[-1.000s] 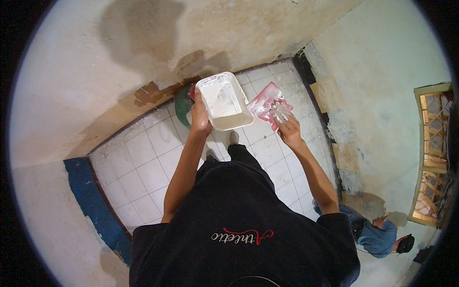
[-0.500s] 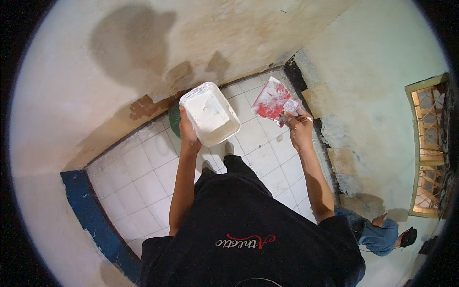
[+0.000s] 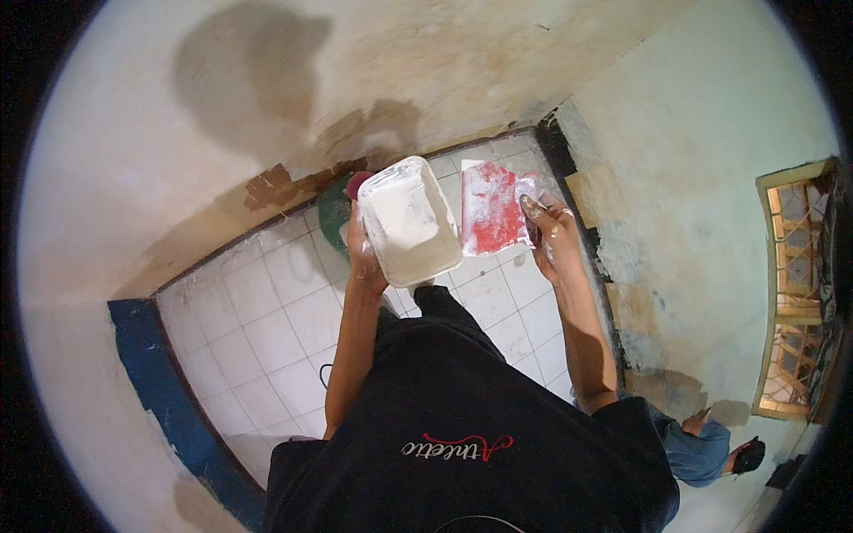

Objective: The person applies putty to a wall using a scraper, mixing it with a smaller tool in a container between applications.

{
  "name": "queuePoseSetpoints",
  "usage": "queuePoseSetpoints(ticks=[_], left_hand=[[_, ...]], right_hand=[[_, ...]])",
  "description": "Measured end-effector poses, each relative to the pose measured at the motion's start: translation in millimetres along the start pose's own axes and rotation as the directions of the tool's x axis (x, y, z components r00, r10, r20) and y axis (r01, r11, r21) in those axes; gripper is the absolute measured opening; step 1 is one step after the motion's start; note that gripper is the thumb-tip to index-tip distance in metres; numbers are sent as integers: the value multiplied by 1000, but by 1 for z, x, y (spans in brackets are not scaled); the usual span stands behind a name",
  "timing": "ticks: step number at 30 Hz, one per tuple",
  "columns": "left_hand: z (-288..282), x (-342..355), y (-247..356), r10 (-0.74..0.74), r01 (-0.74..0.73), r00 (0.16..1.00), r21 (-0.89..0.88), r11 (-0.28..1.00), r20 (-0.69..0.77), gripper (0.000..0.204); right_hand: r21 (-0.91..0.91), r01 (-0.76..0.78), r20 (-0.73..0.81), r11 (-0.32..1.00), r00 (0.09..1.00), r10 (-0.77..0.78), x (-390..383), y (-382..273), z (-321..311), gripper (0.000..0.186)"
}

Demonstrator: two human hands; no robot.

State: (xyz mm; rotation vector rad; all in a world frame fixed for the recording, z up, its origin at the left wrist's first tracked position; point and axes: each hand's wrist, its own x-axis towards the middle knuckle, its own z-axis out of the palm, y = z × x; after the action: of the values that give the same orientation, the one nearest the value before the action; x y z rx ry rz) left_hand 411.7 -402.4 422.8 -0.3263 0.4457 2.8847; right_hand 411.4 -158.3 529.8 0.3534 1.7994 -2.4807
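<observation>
My left hand (image 3: pixel 362 258) is closed on the left edge of a white rectangular plastic tub (image 3: pixel 434 252). Creamy white putty (image 3: pixel 402 209) coats its inside and rim. In my right hand (image 3: pixel 556 235) is a flat red putty spreader (image 3: pixel 490 213), pinched along its right edge with the thumb on top. White smears cover much of its red face, and white specks dot my fingers. The spreader's left edge comes close to the tub's right rim; whether they touch I cannot tell.
Behind the tub, a green round object (image 3: pixel 332 213) and a dark pink round one (image 3: pixel 358 185) stand near the stained wall (image 3: pixel 426 62). White tiles (image 3: pixel 258 311) cover the floor. At right are a grilled window (image 3: pixel 795 284) and another person (image 3: pixel 697 449) in blue near the wall.
The tub has shifted right and slightly nearer me. The spreader has moved left and down toward it, turning more upright. More of the green object shows, and the dark pink one has come into view.
</observation>
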Motion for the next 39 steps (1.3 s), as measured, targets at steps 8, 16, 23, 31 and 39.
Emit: queuePoseSetpoints(ticks=[8, 16, 23, 31, 39], left_hand=[[0, -1, 0, -13, 17, 992, -32, 999, 126, 64], [-25, 3, -30, 80, -78, 997, -115, 990, 14, 65], [-29, 10, -41, 194, -174, 967, -129, 976, 165, 60], [-28, 9, -28, 57, 1, 970, -239, 971, 234, 65], [-37, 7, -25, -6, 87, 970, -324, 942, 244, 72]], right_hand=[[12, -62, 126, 998, 990, 60, -3, 32, 14, 22], [32, -37, 115, 999, 993, 33, -5, 24, 23, 23], [-244, 144, 38, 959, 990, -139, -15, -39, 40, 16], [-666, 713, 585, 220, 682, -439, 8, -75, 86, 19], [-631, 775, 743, 38, 618, -256, 36, -72, 102, 23]])
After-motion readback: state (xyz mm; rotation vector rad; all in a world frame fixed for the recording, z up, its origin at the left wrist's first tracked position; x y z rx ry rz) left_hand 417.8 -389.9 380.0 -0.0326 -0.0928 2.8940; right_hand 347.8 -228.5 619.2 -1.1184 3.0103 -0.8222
